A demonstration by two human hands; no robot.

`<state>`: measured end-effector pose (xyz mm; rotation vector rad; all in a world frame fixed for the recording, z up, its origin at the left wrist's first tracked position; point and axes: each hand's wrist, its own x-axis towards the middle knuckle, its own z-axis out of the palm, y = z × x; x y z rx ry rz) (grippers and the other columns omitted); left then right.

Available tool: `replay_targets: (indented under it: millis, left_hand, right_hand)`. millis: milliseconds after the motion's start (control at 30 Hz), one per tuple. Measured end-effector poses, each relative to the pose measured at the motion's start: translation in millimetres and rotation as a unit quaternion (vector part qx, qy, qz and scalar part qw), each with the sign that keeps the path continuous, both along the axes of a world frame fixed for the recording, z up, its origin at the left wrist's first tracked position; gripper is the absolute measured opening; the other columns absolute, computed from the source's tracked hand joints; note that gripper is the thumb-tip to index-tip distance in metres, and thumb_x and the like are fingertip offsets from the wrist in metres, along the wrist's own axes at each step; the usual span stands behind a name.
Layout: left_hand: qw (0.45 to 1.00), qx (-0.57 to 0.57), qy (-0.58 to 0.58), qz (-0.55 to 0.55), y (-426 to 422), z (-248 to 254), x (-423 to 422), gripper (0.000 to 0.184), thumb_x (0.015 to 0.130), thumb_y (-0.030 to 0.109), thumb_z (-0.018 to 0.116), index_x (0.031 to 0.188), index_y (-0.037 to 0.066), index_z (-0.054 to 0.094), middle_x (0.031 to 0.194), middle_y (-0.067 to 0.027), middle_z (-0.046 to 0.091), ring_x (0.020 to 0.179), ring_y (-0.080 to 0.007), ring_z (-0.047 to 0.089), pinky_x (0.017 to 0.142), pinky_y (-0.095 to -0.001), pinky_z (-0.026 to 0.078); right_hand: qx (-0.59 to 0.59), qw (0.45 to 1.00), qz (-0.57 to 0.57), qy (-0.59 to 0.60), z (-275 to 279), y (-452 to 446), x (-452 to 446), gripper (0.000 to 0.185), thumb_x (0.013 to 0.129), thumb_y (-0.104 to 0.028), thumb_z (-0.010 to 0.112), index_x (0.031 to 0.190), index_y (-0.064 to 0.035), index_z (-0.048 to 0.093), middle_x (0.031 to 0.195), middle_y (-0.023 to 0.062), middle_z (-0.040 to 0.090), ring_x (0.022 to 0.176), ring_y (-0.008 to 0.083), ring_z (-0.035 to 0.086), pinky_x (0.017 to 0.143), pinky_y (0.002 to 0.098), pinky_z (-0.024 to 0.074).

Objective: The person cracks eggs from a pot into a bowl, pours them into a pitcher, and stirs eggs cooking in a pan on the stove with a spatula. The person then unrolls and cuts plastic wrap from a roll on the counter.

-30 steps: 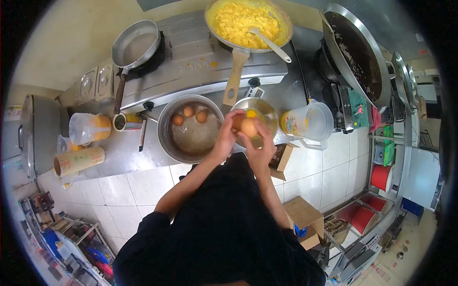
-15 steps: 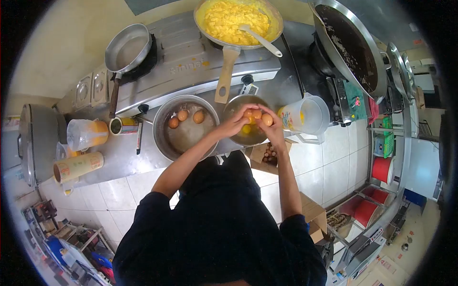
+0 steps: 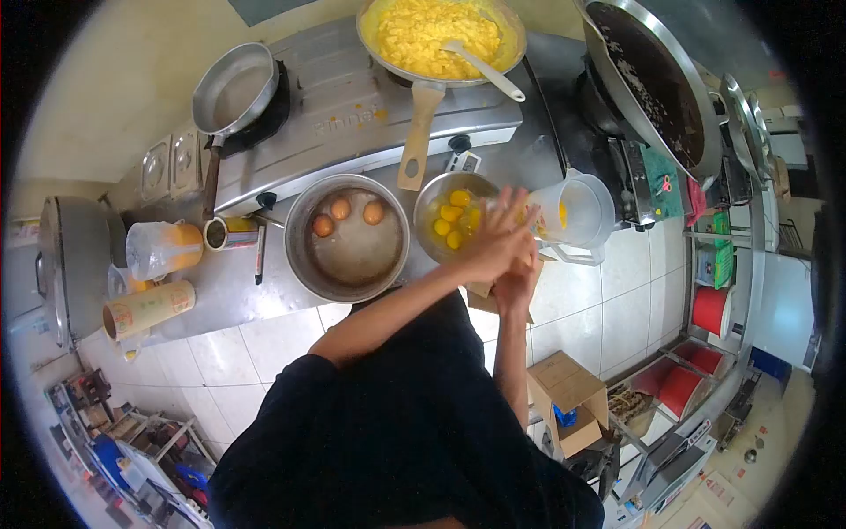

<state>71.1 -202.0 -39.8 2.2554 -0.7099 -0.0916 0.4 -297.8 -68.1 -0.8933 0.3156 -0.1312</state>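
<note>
A metal bowl [image 3: 426, 231] on the counter holds several raw egg yolks [image 3: 447, 227]. My left hand [image 3: 495, 245] is over the bowl's right edge, its fingers stretched out and slightly blurred. Just below it is my right hand [image 3: 517, 280], overlapped by the left; its fingers are mostly hidden, and I cannot see whether it holds anything. To the left stands a metal pot [image 3: 352, 256] with three brown eggs [image 3: 372, 212] in it. Partly behind my hands, a cardboard box [image 3: 493, 304] shows below the counter edge.
A clear plastic pitcher [image 3: 582, 212] stands right of the bowl. A pan of scrambled eggs [image 3: 436, 40] with a spatula [image 3: 489, 70] sits on the stove. There is an empty frying pan [image 3: 234, 93] at left, a large wok [image 3: 656, 88] at right, and an open carton [image 3: 568, 388] on the floor.
Both hands have moved right and back from above the bowl. The brown eggs or shells they held there are out of sight. More yolks in the bowl are now uncovered.
</note>
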Motion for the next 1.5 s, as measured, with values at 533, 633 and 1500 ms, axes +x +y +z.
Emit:
replay_targets:
  millis: [533,633,1500]
  left_hand:
    - [0.944,-0.085,0.254,0.194,178.1,17.1,-33.2,0.026,0.086,0.016,0.061,0.11,0.007,0.06,0.105,-0.015,0.062,0.099,-0.0313,0.06,0.085,-0.0397,0.047]
    - [0.97,0.063,0.007,0.233,210.4,-41.1,-23.4,0.038,0.083,0.015,0.063,0.12,0.008,0.054,0.116,-0.0183,0.056,0.108,-0.0364,0.054,0.09,-0.0431,0.045]
    - [0.745,-0.499,0.393,0.204,131.7,0.3,-24.8,0.046,0.094,0.024,0.04,0.137,0.007,0.037,0.134,-0.0083,0.045,0.124,-0.0196,0.044,0.105,-0.0343,0.034]
  right_hand:
    - [-0.098,0.938,-0.233,0.235,-158.1,-168.4,-145.0,0.037,0.09,-0.012,0.061,0.121,-0.0083,0.039,0.077,0.0026,0.051,0.064,0.0111,0.047,0.062,0.0267,0.0429]
    - [-0.124,0.936,-0.22,0.245,-183.3,-173.1,-153.1,0.009,0.095,-0.013,0.05,0.096,-0.0053,0.044,0.091,0.0078,0.051,0.079,0.0167,0.049,0.08,0.032,0.0459]
    - [-0.528,0.811,0.109,-0.225,51.7,93.5,36.1,0.046,0.072,-0.005,0.077,0.113,-0.0049,0.056,0.116,0.0153,0.06,0.11,0.0274,0.058,0.093,0.0353,0.0463]
